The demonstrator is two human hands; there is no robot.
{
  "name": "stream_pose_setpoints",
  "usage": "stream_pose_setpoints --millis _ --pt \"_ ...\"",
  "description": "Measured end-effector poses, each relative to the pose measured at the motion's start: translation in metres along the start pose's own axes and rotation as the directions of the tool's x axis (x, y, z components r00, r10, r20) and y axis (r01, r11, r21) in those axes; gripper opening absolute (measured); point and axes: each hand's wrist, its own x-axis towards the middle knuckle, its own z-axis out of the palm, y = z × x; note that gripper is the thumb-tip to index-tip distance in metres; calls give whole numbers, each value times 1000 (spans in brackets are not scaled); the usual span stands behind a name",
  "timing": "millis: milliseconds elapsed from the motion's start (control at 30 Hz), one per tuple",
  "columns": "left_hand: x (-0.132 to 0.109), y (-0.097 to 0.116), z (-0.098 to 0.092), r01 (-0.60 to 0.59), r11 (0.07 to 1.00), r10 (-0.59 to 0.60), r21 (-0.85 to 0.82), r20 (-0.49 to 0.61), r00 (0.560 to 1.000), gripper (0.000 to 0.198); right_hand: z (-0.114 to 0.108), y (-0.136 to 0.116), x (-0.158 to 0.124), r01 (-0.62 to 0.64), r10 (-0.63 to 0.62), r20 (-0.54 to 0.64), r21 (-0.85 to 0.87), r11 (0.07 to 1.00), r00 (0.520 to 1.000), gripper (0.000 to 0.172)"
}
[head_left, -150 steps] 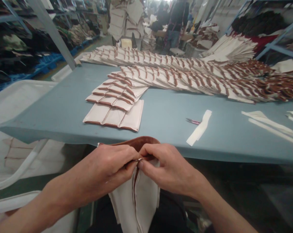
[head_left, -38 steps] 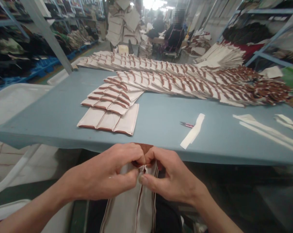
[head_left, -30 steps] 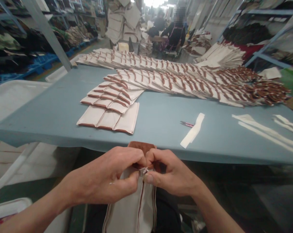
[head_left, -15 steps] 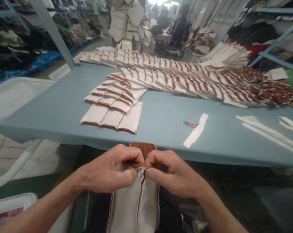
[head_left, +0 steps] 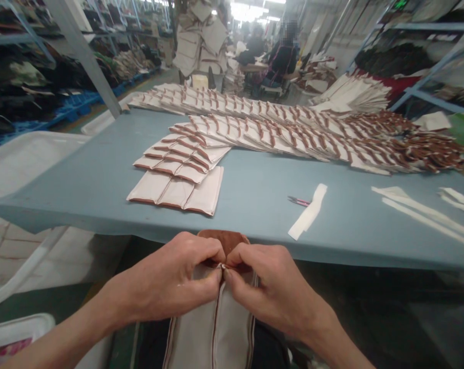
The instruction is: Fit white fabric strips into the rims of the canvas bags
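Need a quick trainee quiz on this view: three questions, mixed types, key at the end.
1. Fill in: the near edge of the frontmost cream panel on the blue table is ____ in colour.
2. True or false: the left hand and the right hand pinch the same held fabric piece.
3. Where is the pink-handled tool, next to the white strip?
A) in the right hand
B) on the blue table
C) on the floor

Key: 1. brown; 2. true; 3. B
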Motion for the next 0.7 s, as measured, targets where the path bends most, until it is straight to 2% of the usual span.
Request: stream_pose_setpoints --millis 100,233,367,567,700 --pt "-1 4 0 45 999 -45 -4 12 999 16 2 2 0 -54 56 -26 58 997 998 11" --pt "2 1 -2 199 952 -167 -232 149 975 20 5 7 2 -162 153 55 240 957 987 13" --pt "6 -5 -7 245 905 -171 -347 232 958 22 6 12 2 -201 183 90 287 937 979 13" --pt "9 -9 -12 278 925 -204 -257 282 937 17 0 9 2 -154 135 97 219 964 986 13" --pt "7 -7 -15 215 958 -163 -188 259 952 23 -5 10 1 -69 57 79 151 986 995 9"
